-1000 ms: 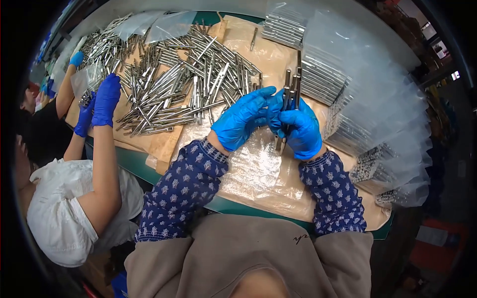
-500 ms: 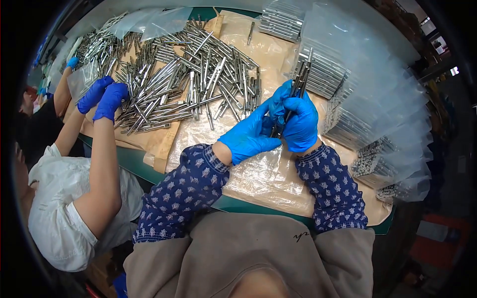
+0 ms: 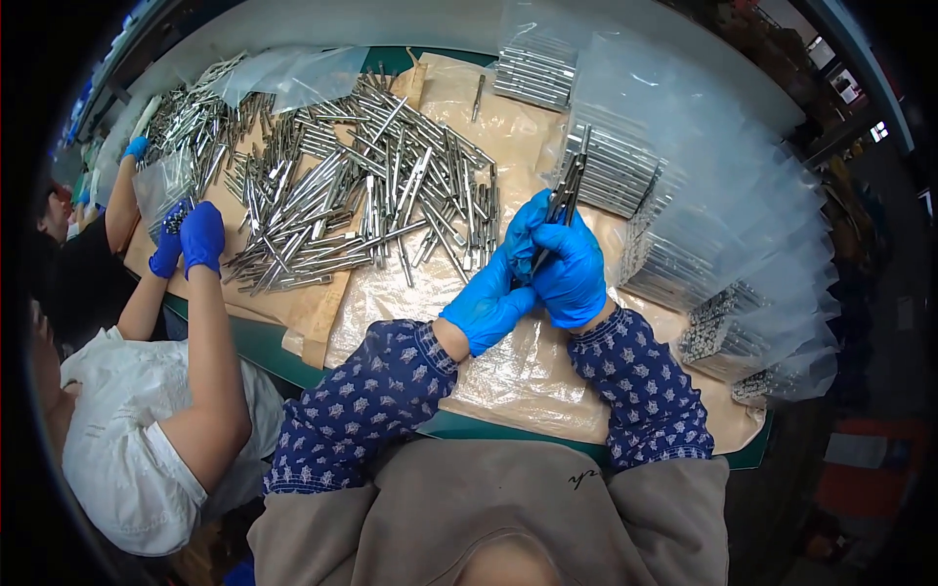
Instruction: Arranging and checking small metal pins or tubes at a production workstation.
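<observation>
Both my gloved hands are closed together around a small upright bundle of slim metal rods point(image 3: 570, 181), whose dark upper ends stick out above the fingers. My left hand point(image 3: 493, 298) wraps the bundle from the left, its thumb reaching toward the other palm. From the right, my right hand point(image 3: 572, 273) grips it with curled fingers. The lower ends of the rods are hidden in the gloves. To the left of my hands lies a large loose pile of similar metal rods point(image 3: 322, 186). A single rod point(image 3: 478, 98) lies apart, farther back.
Clear plastic bags of neatly stacked rods point(image 3: 611, 171) line the right side. Brown paper and plastic sheeting point(image 3: 391, 303) cover the green table point(image 3: 459, 427). At the left, a co-worker's purple-gloved hands point(image 3: 202, 234) work by the pile's edge, beside a clear bag point(image 3: 161, 186).
My hands have closed tighter together around the rods, the left thumb drawing in toward the right hand. The co-worker's gloved hands have shifted away from the pile. The whole view has moved slightly.
</observation>
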A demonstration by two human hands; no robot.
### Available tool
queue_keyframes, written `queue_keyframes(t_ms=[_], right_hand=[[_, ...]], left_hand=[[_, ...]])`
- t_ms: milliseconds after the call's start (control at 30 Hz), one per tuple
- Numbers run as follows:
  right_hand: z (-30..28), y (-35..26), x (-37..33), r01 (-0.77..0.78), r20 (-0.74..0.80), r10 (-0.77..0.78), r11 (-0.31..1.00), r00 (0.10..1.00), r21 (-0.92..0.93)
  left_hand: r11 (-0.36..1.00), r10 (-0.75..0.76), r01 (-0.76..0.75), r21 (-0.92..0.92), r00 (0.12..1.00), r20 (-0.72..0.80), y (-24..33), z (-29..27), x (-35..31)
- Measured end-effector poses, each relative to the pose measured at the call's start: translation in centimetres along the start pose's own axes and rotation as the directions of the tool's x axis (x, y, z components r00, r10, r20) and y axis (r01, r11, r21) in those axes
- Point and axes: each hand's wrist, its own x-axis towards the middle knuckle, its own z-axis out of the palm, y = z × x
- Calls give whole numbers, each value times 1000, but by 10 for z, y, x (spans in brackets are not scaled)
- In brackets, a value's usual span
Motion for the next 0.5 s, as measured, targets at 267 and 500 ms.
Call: queue_keyframes(t_ms=[267, 500], right_hand=[[-2, 1, -2, -1, 25, 6, 980, 1000, -197], [-9, -28, 9, 270, 71, -261, 939, 963, -213]], left_hand=[[962, 85, -76, 262, 996, -21, 5, -3, -3], [936, -349, 348, 46, 937, 19, 21, -21, -7]])
